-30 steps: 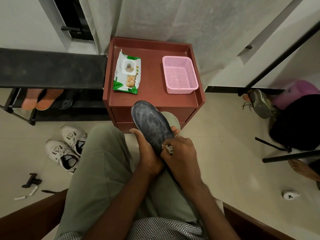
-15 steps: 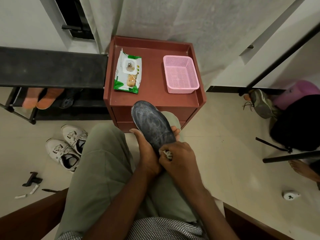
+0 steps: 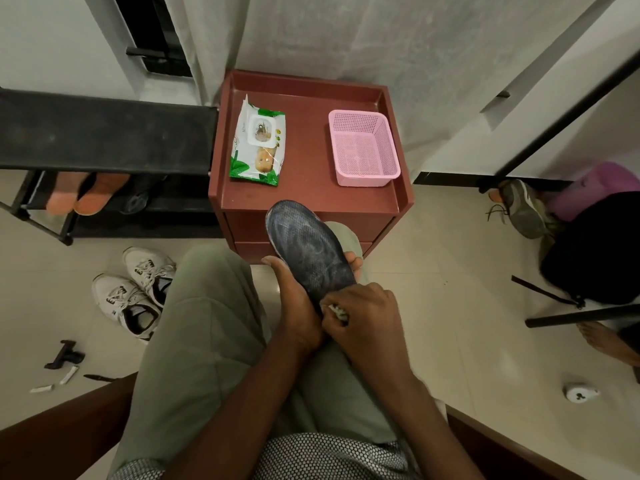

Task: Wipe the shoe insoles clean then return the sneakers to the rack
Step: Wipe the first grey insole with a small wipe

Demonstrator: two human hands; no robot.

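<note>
I see pale floor tiles [image 3: 433,258], a reddish-brown cabinet [image 3: 304,199] against a white curtain [image 3: 346,39] — dark window [image 3: 152,32] at left.

— What sort of place is this?
— A home, near the door: a low black shoe rack [image 3: 104,133] stands just left of a reddish-brown bedside cabinet [image 3: 304,199].
— Anything else?
— White lace-up sneakers [image 3: 135,292] lie on the beige tiled floor [image 3: 450,271] before that cabinet; a pale curtain [image 3: 346,39] hangs behind it.
</note>
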